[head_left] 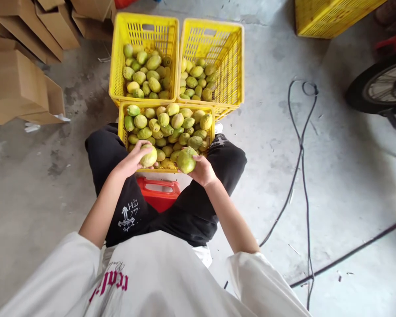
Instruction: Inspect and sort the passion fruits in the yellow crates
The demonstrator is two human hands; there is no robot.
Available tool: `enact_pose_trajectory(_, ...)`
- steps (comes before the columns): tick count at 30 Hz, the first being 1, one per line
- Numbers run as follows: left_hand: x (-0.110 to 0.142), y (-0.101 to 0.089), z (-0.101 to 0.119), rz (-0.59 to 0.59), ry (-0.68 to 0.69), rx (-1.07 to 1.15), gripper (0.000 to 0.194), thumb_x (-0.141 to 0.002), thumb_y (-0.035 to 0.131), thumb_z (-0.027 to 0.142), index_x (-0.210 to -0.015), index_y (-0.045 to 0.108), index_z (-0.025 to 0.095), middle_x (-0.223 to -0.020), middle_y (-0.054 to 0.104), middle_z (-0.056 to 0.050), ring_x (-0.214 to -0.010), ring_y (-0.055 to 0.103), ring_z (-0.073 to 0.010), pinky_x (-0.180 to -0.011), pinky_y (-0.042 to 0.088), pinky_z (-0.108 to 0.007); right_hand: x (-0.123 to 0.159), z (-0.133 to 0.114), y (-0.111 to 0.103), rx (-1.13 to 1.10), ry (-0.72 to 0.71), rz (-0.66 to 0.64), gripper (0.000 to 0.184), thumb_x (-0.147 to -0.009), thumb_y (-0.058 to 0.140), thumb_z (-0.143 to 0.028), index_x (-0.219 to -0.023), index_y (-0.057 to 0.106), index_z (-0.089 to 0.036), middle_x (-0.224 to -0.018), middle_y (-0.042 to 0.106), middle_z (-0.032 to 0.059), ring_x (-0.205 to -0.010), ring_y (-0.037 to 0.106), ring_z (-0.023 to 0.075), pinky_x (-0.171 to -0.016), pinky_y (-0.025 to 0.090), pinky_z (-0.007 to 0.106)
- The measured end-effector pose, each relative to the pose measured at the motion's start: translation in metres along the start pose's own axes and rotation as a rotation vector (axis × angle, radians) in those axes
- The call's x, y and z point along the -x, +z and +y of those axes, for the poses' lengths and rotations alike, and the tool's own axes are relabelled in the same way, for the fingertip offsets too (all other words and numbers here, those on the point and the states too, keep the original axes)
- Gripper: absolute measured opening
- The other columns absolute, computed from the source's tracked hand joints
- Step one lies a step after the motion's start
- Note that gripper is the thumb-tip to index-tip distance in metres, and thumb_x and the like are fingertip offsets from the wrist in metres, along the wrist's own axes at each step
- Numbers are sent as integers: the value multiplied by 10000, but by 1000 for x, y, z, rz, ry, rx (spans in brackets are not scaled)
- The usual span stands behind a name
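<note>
My left hand (136,159) is closed around a pale yellow-green lemon (148,156), above the front left of the near yellow crate (121,127). In my right hand (202,171) is a greener lemon (186,160), held over the crate's front right with the fingers partly hidden beneath it. Many loose green and yellow lemons (166,130) fill this crate, which stands between my knees. The two held lemons are apart from each other.
Behind stand two more yellow crates, left (111,79) and right (240,66), both partly filled with lemons. A red plastic stool (160,200) is under me. Cardboard boxes (26,83) lie left. Black cable (300,149) and a wheel (379,83) are at right; another crate (330,20) stands behind.
</note>
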State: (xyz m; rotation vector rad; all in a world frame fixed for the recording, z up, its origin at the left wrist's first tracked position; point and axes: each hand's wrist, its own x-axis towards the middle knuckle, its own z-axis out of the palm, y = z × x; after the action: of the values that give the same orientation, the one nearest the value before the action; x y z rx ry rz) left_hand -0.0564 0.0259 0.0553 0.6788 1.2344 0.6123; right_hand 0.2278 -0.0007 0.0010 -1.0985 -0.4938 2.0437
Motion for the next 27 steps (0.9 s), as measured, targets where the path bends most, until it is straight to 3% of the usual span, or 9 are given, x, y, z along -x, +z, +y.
enact_pose_trajectory(3, -6, 4, 10, 24, 68, 112, 455, -914, 726, 497, -1278, 551, 288, -1090, 811, -20, -866, 875, -244, -749, 686, -340, -15, -2, 10, -8, -54, -23, 546, -878, 701, -588, -1329, 697, -280, -1246, 869, 141, -1378, 796, 457, -1048, 731, 657)
enact_pose_trajectory(6, -4, -1, 11, 52, 79, 143, 506, -892, 600, 477, -1357, 610, 277, -1190, 851, -71, -1080, 893, -303, -844, 708, -392, -26, -1, 17, -18, -91, -46, 498, -877, 716, -561, -1289, 695, -282, -1237, 869, 131, -1398, 786, 447, -1067, 726, 647)
enact_pose_trajectory(10, -2, -3, -2, 82, 105, 222, 528, -865, 686, 471, -1339, 696, 238, -1235, 870, -111, -1206, 865, -331, -917, 708, -412, -32, 13, 10, -76, -78, 16, 445, -848, 853, -566, -1171, 698, -302, -1093, 863, 83, -1334, 816, 412, -1064, 758, 584)
enact_pose_trajectory(15, -14, 4, -13, 185, 96, 300, 475, -851, 891, 510, -1206, 759, 223, -1157, 864, -97, -1206, 832, -296, -899, 681, -345, -39, 27, -4, -160, -44, 109, 421, -894, 953, -556, -1102, 673, -321, -1005, 848, 16, -1188, 868, 348, -1057, 784, 556)
enact_pose_trajectory(20, -20, 11, -17, 143, 51, 292, 476, -890, 868, 595, -1157, 716, 231, -1035, 835, -66, -1020, 840, -261, -789, 630, -319, -41, 29, -3, -176, -18, 140, 323, -967, 840, -547, -1116, 727, -284, -1115, 884, 88, -1264, 857, 357, -996, 805, 497)
enact_pose_trajectory(24, -19, 22, -21, 88, 52, 297, 444, -958, 824, 614, -1104, 689, 217, -1074, 850, -90, -899, 828, -225, -786, 635, -324, -34, 22, 3, -173, -36, 110, 410, -904, 754, -603, -1147, 709, -276, -1174, 885, 137, -1377, 813, 435, -1047, 779, 616)
enact_pose_trajectory(27, -18, 30, -21, 84, 16, 271, 501, -1006, 755, 695, -1130, 694, 214, -1057, 848, -102, -955, 848, -265, -869, 679, -380, -27, 17, 8, -135, -30, 75, 470, -832, 701, -589, -1182, 679, -276, -1245, 886, 170, -1475, 759, 485, -1068, 748, 691)
